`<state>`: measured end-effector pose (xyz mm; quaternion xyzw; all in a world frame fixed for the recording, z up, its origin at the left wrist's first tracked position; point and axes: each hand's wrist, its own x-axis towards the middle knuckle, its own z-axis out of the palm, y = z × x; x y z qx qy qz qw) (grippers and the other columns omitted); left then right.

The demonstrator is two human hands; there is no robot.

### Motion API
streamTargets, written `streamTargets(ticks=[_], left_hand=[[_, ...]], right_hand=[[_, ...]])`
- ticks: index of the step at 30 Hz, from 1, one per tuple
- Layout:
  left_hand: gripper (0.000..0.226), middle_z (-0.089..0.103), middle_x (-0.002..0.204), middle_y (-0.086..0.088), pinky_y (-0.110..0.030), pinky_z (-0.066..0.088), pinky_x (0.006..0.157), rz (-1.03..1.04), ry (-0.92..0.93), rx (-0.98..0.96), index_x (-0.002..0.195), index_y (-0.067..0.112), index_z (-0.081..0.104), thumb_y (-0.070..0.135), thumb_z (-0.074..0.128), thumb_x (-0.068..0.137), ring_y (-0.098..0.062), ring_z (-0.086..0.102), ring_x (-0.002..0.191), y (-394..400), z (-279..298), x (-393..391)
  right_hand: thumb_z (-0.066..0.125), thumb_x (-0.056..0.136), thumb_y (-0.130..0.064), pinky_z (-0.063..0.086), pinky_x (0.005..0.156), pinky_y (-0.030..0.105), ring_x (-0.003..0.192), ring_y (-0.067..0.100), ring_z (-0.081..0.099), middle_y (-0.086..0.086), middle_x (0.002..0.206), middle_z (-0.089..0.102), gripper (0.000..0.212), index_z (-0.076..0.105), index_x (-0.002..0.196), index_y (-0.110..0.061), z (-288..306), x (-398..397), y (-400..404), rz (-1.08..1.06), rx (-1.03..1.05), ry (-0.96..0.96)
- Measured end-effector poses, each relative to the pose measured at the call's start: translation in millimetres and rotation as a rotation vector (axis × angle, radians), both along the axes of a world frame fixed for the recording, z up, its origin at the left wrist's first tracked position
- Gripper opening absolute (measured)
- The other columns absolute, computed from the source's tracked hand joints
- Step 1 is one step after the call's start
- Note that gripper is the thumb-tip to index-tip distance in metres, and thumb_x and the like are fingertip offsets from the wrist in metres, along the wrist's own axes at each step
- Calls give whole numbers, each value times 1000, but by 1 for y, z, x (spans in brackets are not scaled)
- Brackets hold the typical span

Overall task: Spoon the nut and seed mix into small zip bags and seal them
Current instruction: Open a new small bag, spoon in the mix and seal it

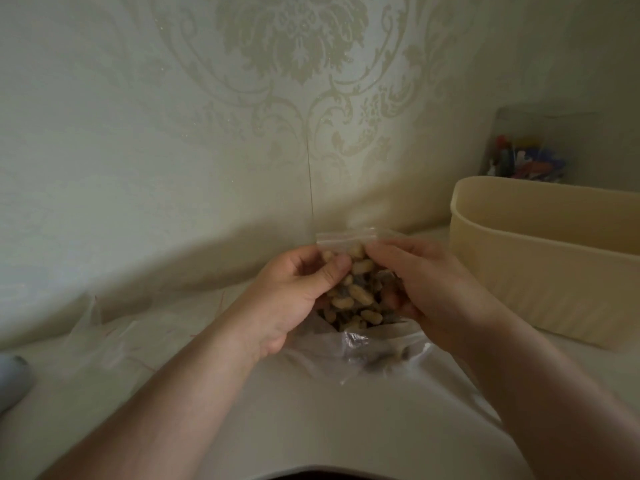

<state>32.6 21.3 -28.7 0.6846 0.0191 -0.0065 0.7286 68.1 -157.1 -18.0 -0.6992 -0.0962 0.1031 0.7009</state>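
Note:
A small clear zip bag (356, 289) filled with pale nuts and dark seeds is held upright above the table, its zip strip at the top. My left hand (294, 299) grips its left side, thumb across the front. On the bag's right side my right hand (426, 289) holds it with curled fingers. Under the hands lies a larger clear plastic bag (374, 351) with some nut mix in it. No spoon is visible.
A cream plastic tub (554, 258) stands at the right, with a clear container of coloured items (526, 161) behind it. Loose clear plastic (104, 327) lies at the left by the patterned wall. A pale blue object (14, 379) sits at the left edge.

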Motion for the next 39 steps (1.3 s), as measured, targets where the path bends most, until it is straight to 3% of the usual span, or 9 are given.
streamTargets(ticks=[8, 13, 15, 17, 19, 23, 28, 35, 39], left_hand=[[21, 77, 109, -20, -51, 62, 93, -3, -115, -13, 97, 28, 82, 30, 79, 76, -35, 76, 101, -1, -6, 2], [52, 79, 111, -13, -34, 61, 93, -119, -135, 10, 116, 14, 74, 13, 86, 66, -27, 75, 108, -2, -4, -2], [51, 80, 109, -9, -30, 60, 90, -138, -155, 28, 116, 18, 76, 6, 85, 67, -22, 76, 107, -3, -2, -3], [48, 81, 106, -5, -26, 60, 84, -138, -165, 25, 112, 23, 79, 3, 83, 69, -17, 77, 102, -5, -2, -3], [47, 80, 106, -8, -28, 62, 82, -135, -133, 26, 115, 15, 75, 6, 84, 69, -20, 78, 99, -5, -1, -3], [45, 80, 108, -13, -38, 61, 94, -93, -119, 39, 110, 14, 77, 15, 87, 66, -28, 77, 105, -4, -2, -2], [40, 81, 106, -10, -22, 59, 80, -40, -98, -107, 112, 8, 71, 10, 79, 73, -19, 78, 99, -4, 0, 1], [63, 80, 110, -11, -24, 58, 87, -55, -114, -63, 123, 8, 67, 15, 87, 63, -22, 76, 107, -1, -3, 1], [49, 80, 109, -11, -29, 60, 90, -53, -117, -42, 116, 10, 72, 14, 85, 69, -24, 76, 105, -4, -4, 1]], right_hand=[[67, 99, -15, 48, 51, 17, 55, 2, 59, -7, 72, 71, 10, 77, 100, -15, -5, -4, 3, -61, 97, -136], [73, 96, -22, 57, 61, 26, 68, 8, 72, -3, 80, 77, 5, 77, 97, -19, -5, -5, 3, -64, 32, -194], [75, 95, -21, 61, 67, 33, 77, 17, 76, 2, 84, 79, 3, 77, 93, -22, -5, -5, 3, -74, 12, -208], [71, 96, -11, 59, 66, 30, 77, 17, 74, 2, 83, 77, 19, 77, 86, -26, -5, -6, 4, -58, 79, -183], [64, 97, -3, 56, 60, 25, 75, 15, 72, 3, 81, 75, 28, 75, 82, -24, -4, -5, 5, -59, 179, -117], [60, 101, -9, 58, 63, 28, 82, 19, 76, 11, 92, 78, 14, 74, 103, -10, -3, -5, 3, -19, 280, -47], [75, 95, -18, 61, 78, 32, 93, 22, 76, 9, 106, 77, 21, 74, 116, -14, -13, -1, 4, 30, 145, -100], [70, 96, -4, 61, 86, 41, 101, 35, 76, 17, 112, 76, 24, 72, 119, -8, -17, 5, 2, 32, 202, -99], [70, 96, -5, 61, 87, 42, 103, 38, 75, 23, 110, 75, 21, 74, 116, -4, -16, 4, 2, 89, 233, -103]])
